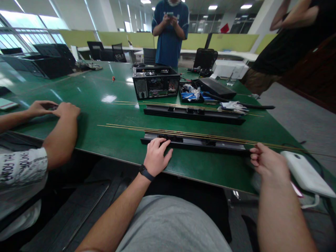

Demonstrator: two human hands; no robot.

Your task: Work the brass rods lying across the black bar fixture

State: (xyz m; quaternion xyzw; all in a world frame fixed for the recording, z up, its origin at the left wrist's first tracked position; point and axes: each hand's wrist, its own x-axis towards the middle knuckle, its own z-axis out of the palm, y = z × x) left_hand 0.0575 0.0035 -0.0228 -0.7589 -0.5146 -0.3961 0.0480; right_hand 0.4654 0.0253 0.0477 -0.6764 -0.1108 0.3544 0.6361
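The left hand [156,155] lies flat and open, fingers spread on the left end of 1 long, matte black rail [199,143]. The right hand [266,161] curls closed around its right end. Thin, shiny brass rods [183,133] lie just beyond both hands.

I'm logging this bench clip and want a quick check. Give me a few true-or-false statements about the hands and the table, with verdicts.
1. The left hand rests on the left end of the near black rail. True.
2. The table is red. False: it is green.
3. Along the near rail lie thin brass rods. True.
4. The computer case stands nearer than both rails. False: it stands beyond the far black rail.
5. The right hand holds the white gloves. False: it is at the near rail's right end, and the gloves lie farther off.
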